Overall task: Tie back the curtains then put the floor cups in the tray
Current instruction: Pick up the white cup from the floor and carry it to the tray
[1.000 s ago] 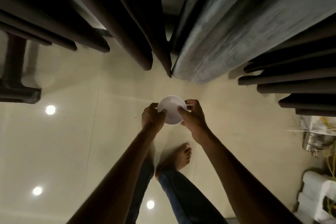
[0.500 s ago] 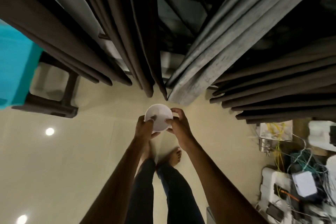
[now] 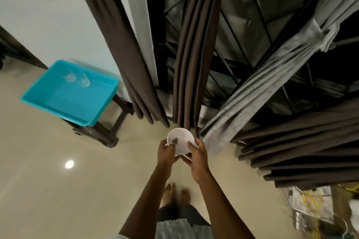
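Two clear cups (image 3: 71,77) already lie in the teal tray (image 3: 58,103) at the left of the frame, near its far wall, and the tray sits on a dark stool (image 3: 108,132) which it seems to overhang toward the left. At lower centre the left hand (image 3: 167,153) holds a white cup (image 3: 181,142), its thumb hooked over the rim; the right hand (image 3: 198,158) grips the other side with curled fingers, so the cup is held up off the floor, well apart from the tray. Just above it the brown curtains (image 3: 186,64) hang in straight folds; to the right a grey curtain (image 3: 272,75) is gathered and knotted at upper right. Loose clutter (image 3: 310,205) fills the lower right corner. The step in hand looks like carrying this cup over to the tray. It would go best kept level, lowered onto the bare near part of the tray clear of the two cups, and set down softly, since weight on the overhanging side might tip it.
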Demonstrator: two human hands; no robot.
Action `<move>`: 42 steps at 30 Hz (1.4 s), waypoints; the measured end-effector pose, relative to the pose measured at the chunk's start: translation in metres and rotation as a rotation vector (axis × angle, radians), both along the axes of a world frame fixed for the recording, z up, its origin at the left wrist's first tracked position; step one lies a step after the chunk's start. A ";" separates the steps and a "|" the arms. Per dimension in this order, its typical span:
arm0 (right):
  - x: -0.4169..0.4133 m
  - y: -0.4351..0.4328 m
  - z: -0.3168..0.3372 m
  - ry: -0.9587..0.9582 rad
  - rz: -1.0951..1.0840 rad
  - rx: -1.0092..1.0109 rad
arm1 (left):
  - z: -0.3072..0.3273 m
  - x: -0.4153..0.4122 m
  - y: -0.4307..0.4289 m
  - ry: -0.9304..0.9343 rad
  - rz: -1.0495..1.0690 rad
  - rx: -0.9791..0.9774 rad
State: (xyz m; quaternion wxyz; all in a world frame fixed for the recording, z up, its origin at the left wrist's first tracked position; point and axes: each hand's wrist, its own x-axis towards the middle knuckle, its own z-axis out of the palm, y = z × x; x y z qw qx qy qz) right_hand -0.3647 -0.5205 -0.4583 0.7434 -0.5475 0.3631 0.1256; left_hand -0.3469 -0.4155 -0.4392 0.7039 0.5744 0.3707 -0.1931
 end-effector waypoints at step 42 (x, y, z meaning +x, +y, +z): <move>0.118 0.391 0.013 -0.069 0.359 -0.187 | -0.012 0.074 0.397 -0.086 0.397 -0.164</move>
